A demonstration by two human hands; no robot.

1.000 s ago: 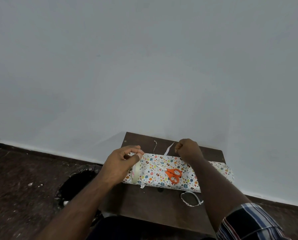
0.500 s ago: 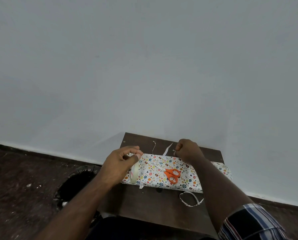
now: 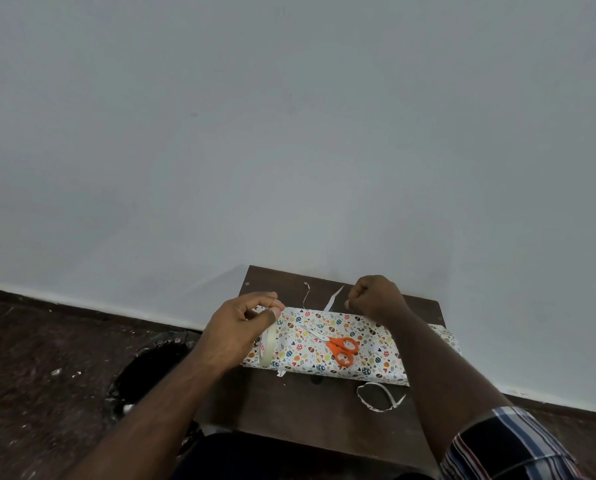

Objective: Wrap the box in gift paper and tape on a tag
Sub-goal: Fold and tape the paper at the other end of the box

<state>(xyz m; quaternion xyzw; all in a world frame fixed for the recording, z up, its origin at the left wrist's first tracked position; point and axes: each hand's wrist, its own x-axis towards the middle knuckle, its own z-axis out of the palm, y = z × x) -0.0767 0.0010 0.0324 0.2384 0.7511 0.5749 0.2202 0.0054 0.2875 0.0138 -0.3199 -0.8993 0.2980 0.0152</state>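
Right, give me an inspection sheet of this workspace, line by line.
Surface: small dark wooden table against the wall.
Job's things: wrapped box lies flat; orange scissors lie on it; tape roll stands at its left end.
Clutter: paper strips in front of and behind the box.
Hands: left hand grips the tape roll; right hand is curled at the box's far edge, seemingly pinching tape.
Cables: nothing seen.
Surroundings: pale wall, dark floor, black-lined bin left of the table.

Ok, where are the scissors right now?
In the head view the scissors lie on top of the wrapped box, right of its middle, between the left hand holding the tape roll and the right forearm.
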